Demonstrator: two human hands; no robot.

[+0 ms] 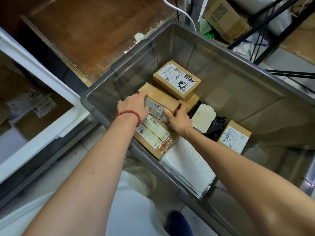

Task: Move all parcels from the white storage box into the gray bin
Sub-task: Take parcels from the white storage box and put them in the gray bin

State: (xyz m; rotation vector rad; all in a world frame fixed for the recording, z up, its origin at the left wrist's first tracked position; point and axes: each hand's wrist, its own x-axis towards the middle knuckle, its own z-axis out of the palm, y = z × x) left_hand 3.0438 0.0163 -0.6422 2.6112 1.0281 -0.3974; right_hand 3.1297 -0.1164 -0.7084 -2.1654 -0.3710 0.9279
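Observation:
The gray bin [170,29] fills the centre and right. Inside it a long cardboard parcel [162,99] lies on top of other parcels. My left hand [134,106], with a red bead bracelet on its wrist, grips the parcel's left end. At the parcel's right end, my right hand [179,120] has its fingers curled round the edge. Under and around it lie a labelled box [177,79] with black scribbles, a flat labelled box [153,135], a white mailer bag [187,164], a black bag [216,125] and a small box [235,137]. The white storage box [42,79] stands at the left with parcels inside.
A brown wooden surface [85,31] lies behind the bin. Black metal shelf legs [265,24] and a cardboard carton [225,19] stand at the back right. A white cable [184,12] hangs near the bin's far rim. My legs and a dark shoe [177,222] are below.

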